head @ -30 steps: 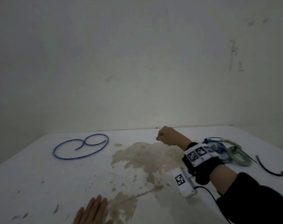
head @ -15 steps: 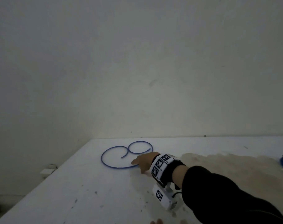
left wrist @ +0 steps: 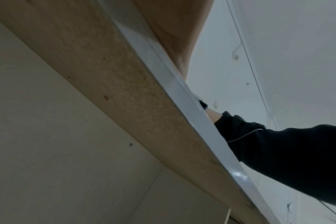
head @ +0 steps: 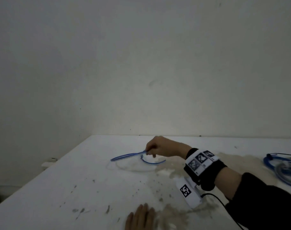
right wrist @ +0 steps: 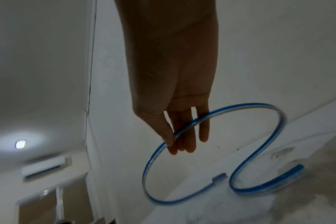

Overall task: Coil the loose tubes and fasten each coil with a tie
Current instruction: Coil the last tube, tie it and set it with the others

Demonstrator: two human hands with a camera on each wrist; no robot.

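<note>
- One white desk [head: 61, 188], stained brown at centre.
- Two hands: right hand [head: 159, 147] pinches the blue tube [head: 124, 157] above the desk's far-middle; left hand [head: 139, 218] flat, fingers straight, at the desk's near edge.
- Two coiled tubes [head: 281, 165] at the desk's right edge.

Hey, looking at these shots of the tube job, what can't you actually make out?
- Left hand: head view's bottom edge cuts it off; the left wrist view shows mostly the table's edge.
- Tube pile at right: cropped by the frame, ties unclear.
- Blue tube in the right hand: blurred.
</note>
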